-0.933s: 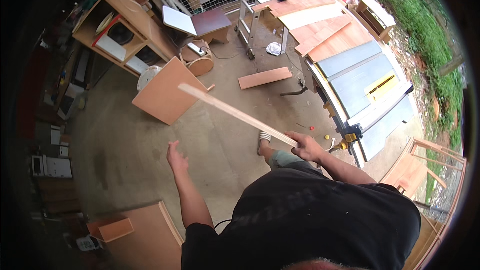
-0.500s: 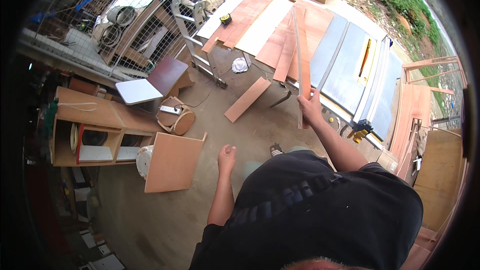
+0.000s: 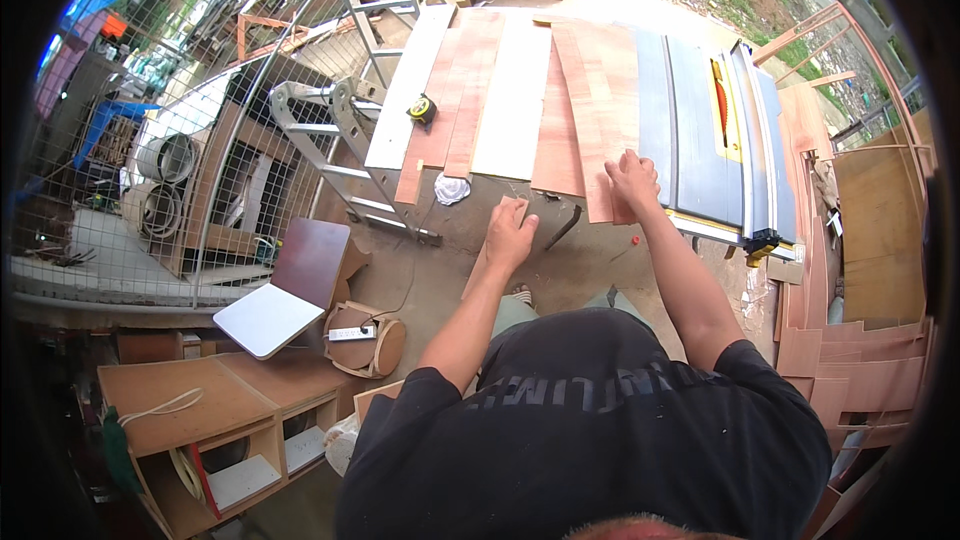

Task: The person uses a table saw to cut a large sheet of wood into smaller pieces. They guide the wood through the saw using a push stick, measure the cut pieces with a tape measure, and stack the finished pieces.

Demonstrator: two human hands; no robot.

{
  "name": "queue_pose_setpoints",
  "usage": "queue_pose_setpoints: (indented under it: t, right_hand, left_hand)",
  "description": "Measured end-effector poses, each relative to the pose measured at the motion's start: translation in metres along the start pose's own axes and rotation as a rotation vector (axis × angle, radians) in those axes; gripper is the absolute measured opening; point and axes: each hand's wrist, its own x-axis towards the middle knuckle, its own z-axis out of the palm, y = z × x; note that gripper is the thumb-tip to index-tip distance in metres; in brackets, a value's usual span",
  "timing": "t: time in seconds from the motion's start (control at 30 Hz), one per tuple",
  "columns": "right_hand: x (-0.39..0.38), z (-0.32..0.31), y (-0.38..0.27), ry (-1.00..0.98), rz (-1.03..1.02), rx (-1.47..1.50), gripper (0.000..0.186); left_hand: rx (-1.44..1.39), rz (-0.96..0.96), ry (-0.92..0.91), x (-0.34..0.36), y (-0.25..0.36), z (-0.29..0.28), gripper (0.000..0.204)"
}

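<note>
My right hand (image 3: 632, 188) is closed on the near right edge of a long reddish wooden plank (image 3: 590, 120), which lies flat and slanted over other boards on the table. My left hand (image 3: 510, 232) hovers in front of the table's near edge, fingers loosely bent and thumb apart, with nothing visible in it. Behind that hand and forearm is a short board (image 3: 476, 274), mostly hidden; whether the hand touches it I cannot make out. A table saw (image 3: 690, 130) with a grey top and yellow insert adjoins the boards on the right.
A yellow-black tape measure (image 3: 421, 108) rests on the boards. An aluminium ladder (image 3: 325, 155) stands left of the table. Lower left are a wooden cabinet (image 3: 190, 395), a folding-top seat (image 3: 270, 320) and a stool with a power strip (image 3: 352, 334). Stacked sheets (image 3: 850, 360) stand at right.
The plank in my right hand has gone from raised on edge to lying flat on the boards. My left hand has come forward toward the table. My view has shifted, bringing me nearer the table.
</note>
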Motion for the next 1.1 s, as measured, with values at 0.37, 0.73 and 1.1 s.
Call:
queue_pose_setpoints:
  t: [0.37,0.73,1.1]
  right_hand:
    - [-0.077,0.063,0.032,0.158,-0.166,0.068,0.08]
    - [-0.12,0.033,-0.034,0.025,-0.104,0.552,0.043]
    - [-0.117,0.038,-0.036,-0.412,0.107,1.511,0.033]
  left_hand:
    - [0.634,-0.045,-0.047,0.259,-0.073,-0.158,0.083]
    - [-0.33,0.021,-0.269,0.233,-0.042,-0.104,0.06]
    - [-0.697,-0.006,-0.648,0.048,0.047,-0.017,0.069]
